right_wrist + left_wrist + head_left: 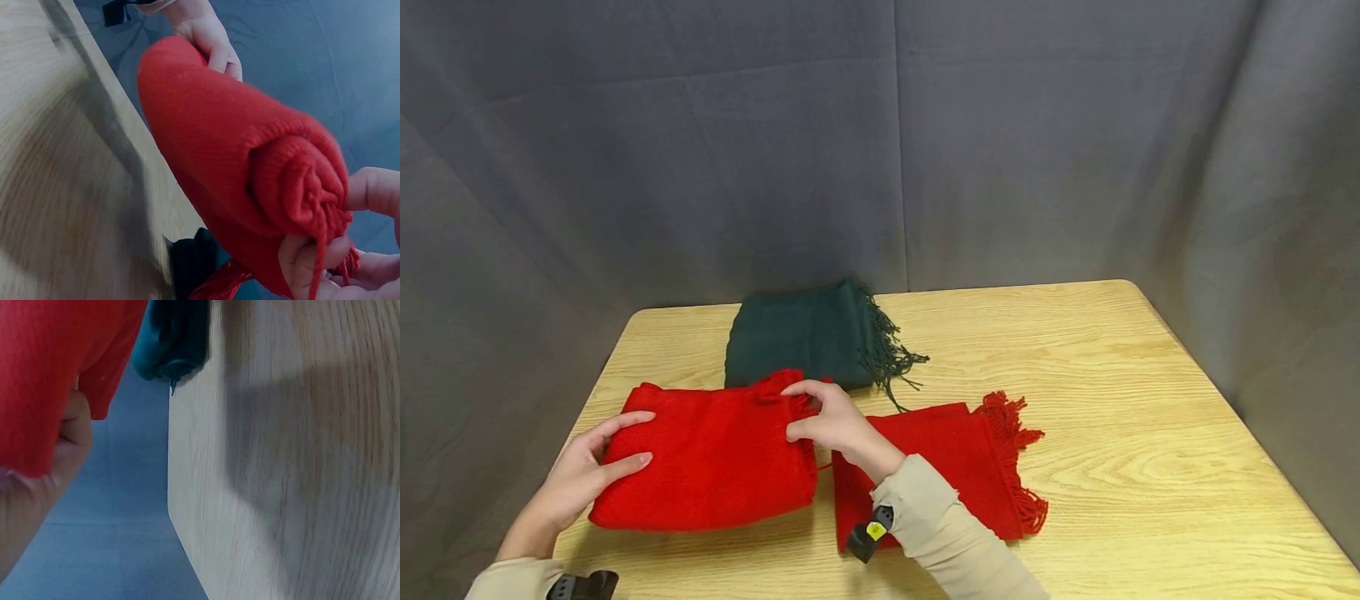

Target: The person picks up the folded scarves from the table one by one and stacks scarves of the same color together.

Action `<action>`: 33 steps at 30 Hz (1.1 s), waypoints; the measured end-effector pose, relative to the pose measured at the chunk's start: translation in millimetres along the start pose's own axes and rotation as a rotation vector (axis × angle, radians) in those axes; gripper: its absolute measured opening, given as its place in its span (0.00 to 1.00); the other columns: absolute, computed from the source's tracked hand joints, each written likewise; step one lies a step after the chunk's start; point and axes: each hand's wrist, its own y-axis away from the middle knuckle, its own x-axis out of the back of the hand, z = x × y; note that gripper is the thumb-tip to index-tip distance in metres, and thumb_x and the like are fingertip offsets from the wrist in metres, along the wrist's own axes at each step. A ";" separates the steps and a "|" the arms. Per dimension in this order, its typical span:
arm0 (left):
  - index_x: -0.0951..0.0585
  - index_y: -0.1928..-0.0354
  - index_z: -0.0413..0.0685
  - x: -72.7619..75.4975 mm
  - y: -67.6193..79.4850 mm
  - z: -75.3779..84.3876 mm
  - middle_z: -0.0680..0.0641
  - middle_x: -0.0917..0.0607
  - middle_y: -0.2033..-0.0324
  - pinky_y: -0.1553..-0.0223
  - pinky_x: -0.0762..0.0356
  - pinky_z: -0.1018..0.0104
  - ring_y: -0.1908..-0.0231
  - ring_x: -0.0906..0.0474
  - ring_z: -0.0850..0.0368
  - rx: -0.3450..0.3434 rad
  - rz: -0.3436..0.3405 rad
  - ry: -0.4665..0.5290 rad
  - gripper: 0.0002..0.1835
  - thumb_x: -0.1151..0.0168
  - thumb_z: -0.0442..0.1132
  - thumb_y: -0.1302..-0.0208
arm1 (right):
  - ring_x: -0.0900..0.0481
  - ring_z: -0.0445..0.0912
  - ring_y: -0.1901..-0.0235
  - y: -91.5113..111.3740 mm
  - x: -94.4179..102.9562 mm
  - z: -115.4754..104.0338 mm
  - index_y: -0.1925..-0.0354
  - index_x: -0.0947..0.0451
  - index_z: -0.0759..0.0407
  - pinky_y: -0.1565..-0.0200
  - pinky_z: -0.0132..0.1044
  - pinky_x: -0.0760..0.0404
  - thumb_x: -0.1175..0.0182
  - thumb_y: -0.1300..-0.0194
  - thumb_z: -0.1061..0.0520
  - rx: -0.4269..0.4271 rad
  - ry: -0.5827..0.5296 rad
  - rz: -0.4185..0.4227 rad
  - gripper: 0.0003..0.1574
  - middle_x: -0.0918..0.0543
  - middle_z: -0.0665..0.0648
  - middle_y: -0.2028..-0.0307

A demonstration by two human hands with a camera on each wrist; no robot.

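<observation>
A folded red scarf (pixel 715 458) is held up above the table between both hands, its shadow falling on the wood below. My left hand (pixel 572 479) grips its left end, thumb and fingers spread over the top face with the other fingers tucked beneath. At the opposite, fringed end, my right hand (pixel 835 421) pinches the layers. The right wrist view shows the folded scarf (pixel 231 125) end-on, with rolled layers and fringe strands between the right fingers (pixel 312 259).
Behind the held scarf, a folded dark green scarf (pixel 805 333) lies with its fringe to the right. Another folded red scarf (pixel 940 450) lies under the right forearm, fringe also rightward. The wooden table (pixel 1150 433) is bounded by grey curtains (pixel 775 167) at the back and sides.
</observation>
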 end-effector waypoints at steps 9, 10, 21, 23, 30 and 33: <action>0.32 0.41 0.46 -15.2 -3.3 6.4 0.59 0.24 0.60 0.70 0.20 0.61 0.64 0.23 0.62 0.011 0.020 0.000 0.25 0.42 0.29 0.41 | 0.31 0.45 0.79 3.8 16.0 -4.2 0.51 0.25 0.59 0.80 0.33 0.30 0.38 0.55 0.69 0.004 0.025 -0.013 0.28 0.26 0.55 0.67; 0.33 0.41 0.45 -17.0 -3.8 7.7 0.59 0.24 0.60 0.70 0.20 0.61 0.64 0.23 0.62 0.014 0.024 -0.011 0.25 0.42 0.30 0.41 | 0.31 0.45 0.80 4.3 17.9 -4.9 0.51 0.25 0.59 0.81 0.33 0.30 0.38 0.54 0.69 0.000 0.027 -0.015 0.28 0.26 0.55 0.68; 0.34 0.41 0.43 -32.0 -9.1 21.3 0.57 0.25 0.60 0.69 0.21 0.61 0.64 0.23 0.61 0.024 0.043 -0.039 0.26 0.40 0.32 0.42 | 0.31 0.45 0.79 10.8 38.3 -10.4 0.48 0.26 0.60 0.79 0.33 0.29 0.40 0.53 0.69 0.007 0.046 -0.033 0.29 0.26 0.56 0.68; 0.34 0.41 0.42 -34.5 -10.7 23.5 0.56 0.24 0.61 0.69 0.21 0.60 0.64 0.23 0.60 0.021 0.036 -0.034 0.26 0.40 0.32 0.42 | 0.30 0.44 0.78 13.6 42.0 -10.5 0.48 0.26 0.59 0.79 0.34 0.28 0.40 0.52 0.69 0.010 0.051 -0.028 0.29 0.26 0.56 0.68; 0.34 0.41 0.42 -43.8 -16.9 27.9 0.54 0.25 0.59 0.69 0.20 0.60 0.63 0.24 0.61 0.012 0.022 -0.011 0.27 0.40 0.33 0.42 | 0.31 0.45 0.80 19.9 55.1 -8.8 0.48 0.27 0.59 0.80 0.35 0.28 0.40 0.52 0.68 0.040 0.052 -0.019 0.28 0.25 0.57 0.67; 0.34 0.41 0.41 -49.5 -18.4 29.6 0.53 0.25 0.59 0.69 0.21 0.60 0.62 0.24 0.61 0.011 0.029 0.010 0.27 0.40 0.32 0.42 | 0.31 0.45 0.79 21.3 60.8 -8.7 0.48 0.27 0.60 0.79 0.35 0.29 0.41 0.51 0.68 0.046 0.057 -0.021 0.29 0.25 0.57 0.67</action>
